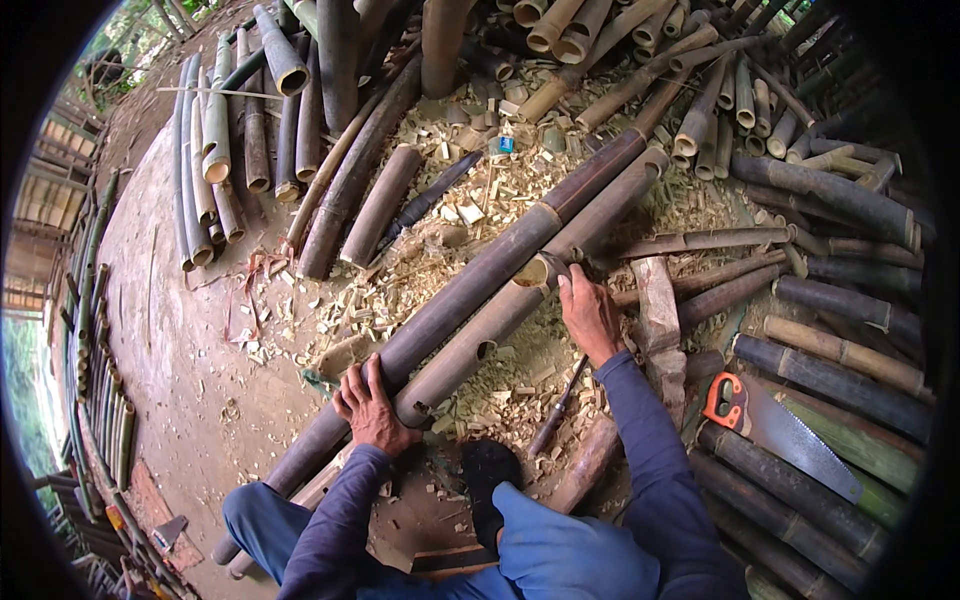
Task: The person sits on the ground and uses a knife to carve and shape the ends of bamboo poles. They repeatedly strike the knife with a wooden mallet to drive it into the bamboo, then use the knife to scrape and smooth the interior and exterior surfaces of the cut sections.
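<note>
Two long bamboo poles lie side by side, slanting from my lower left toward the far right. My left hand point(375, 410) grips across them, its fingers bent over the dark bamboo pole point(470, 280). Its thumb side lies by the near end of the browner, holed bamboo pole point(455, 355). My right hand point(590, 315) is closed at the holed pole's side, with thumb and forefinger at the rim of a cut opening point(530, 272). A smaller hole point(487, 350) sits nearer me. A slim dark tool with a thin blade point(558, 408) lies among the chips below.
Wood chips point(440, 290) cover the ground around the poles. A handsaw with an orange handle point(725, 402) rests on bamboo at the right. Beyond the poles lies a dark, long-bladed tool point(435, 195). Cut bamboo point(845, 190) is stacked along the far and right sides.
</note>
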Demonstrator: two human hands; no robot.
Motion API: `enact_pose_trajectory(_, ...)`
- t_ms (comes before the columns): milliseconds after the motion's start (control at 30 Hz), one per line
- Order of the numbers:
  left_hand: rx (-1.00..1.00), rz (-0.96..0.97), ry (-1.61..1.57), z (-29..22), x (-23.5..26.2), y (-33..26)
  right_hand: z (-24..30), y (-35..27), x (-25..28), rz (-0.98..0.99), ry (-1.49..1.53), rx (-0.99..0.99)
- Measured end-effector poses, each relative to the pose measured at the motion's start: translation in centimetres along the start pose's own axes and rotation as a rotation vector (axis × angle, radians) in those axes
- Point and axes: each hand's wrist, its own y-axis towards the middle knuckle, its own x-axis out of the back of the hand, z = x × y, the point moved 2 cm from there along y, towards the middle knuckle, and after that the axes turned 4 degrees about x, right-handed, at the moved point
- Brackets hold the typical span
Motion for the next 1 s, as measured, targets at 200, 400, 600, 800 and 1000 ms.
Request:
enact_pose_trajectory(200,0.000,0.002,-0.005,-0.2,0.0,-0.2,-0.2,0.7,-0.8,0.003,0.042,0.023)
enact_pose_trajectory(400,0.012,-0.002,0.012,0.4,0.0,-0.3,1.2,1.9,0.0,0.226,-0.169,-0.048)
enact_pose_trajectory(600,-0.007,0.006,0.022,-1.0,0.0,0.1,-1.2,1.3,1.6,0.000,0.174,-0.207)
enact_pose_trajectory(800,0.026,0.051,0.045,-0.4,0.2,-0.3,-0.5,-10.2,6.0,-0.116,0.586,-0.473)
enact_pose_trajectory(1000,0.051,0.068,0.017,-0.4,0.7,-0.7,3.6,-20.6,7.2,-0.108,0.400,-0.606)
